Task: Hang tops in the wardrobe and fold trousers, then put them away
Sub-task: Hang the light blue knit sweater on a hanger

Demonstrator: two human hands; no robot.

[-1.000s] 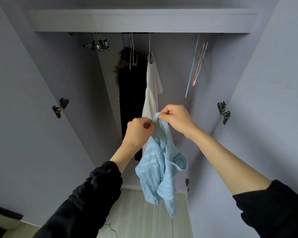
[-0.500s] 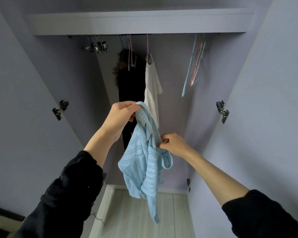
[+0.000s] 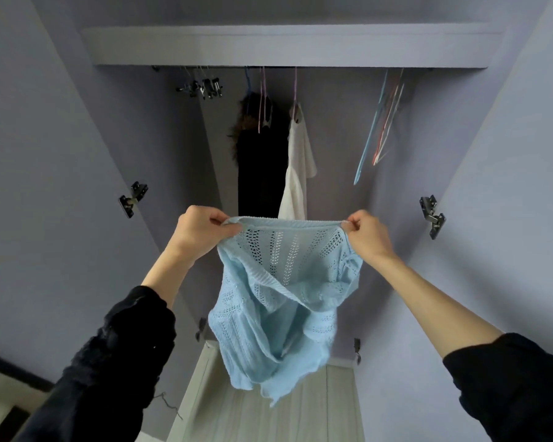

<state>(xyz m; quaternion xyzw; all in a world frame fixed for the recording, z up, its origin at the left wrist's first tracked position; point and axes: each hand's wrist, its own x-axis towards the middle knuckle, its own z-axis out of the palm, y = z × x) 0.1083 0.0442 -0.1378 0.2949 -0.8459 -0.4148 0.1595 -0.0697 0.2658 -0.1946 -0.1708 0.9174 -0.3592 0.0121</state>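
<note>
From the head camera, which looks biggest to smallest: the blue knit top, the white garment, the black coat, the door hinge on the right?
1. Blue knit top, though nearest the camera.
2. Black coat.
3. White garment, narrower, partly hidden.
4. Right door hinge.

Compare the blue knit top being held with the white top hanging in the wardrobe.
The blue knit top is an openwork knit; the white top looks smooth. The blue one is stretched between the left hand and right hand; the white one hangs on a hanger. Both are light-coloured.

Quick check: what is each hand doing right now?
Left hand: pinching one end of the light blue knit top at its upper edge.
Right hand: pinching the other end of that edge.
</note>
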